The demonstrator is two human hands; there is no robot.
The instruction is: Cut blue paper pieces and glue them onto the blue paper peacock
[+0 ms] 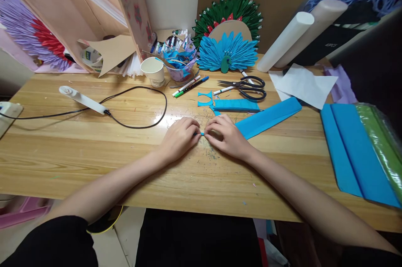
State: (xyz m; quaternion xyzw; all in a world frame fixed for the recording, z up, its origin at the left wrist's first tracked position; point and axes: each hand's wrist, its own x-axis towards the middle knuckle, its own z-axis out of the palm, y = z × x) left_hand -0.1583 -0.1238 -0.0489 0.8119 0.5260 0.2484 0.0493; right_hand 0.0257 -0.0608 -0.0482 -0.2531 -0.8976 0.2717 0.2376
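My left hand [179, 138] and my right hand [228, 136] rest on the wooden table [94, 149], fingertips meeting. Both pinch a small piece of blue paper [202, 133]; only a sliver shows between the fingers. Just beyond my right hand lies a long folded blue paper strip [270, 117]. Farther back are a shorter folded blue strip [237, 104], small blue cut scraps [205, 98] and black-handled scissors [248, 87].
A white glue gun [82, 99] with a looping black cord [147, 110] lies at left. A paper cup [153, 71], markers [190, 86], a bowl of scraps [179, 63], a blue paper peacock [226, 51], white rolls [285, 40] and blue sheets [351, 149] surround the work area.
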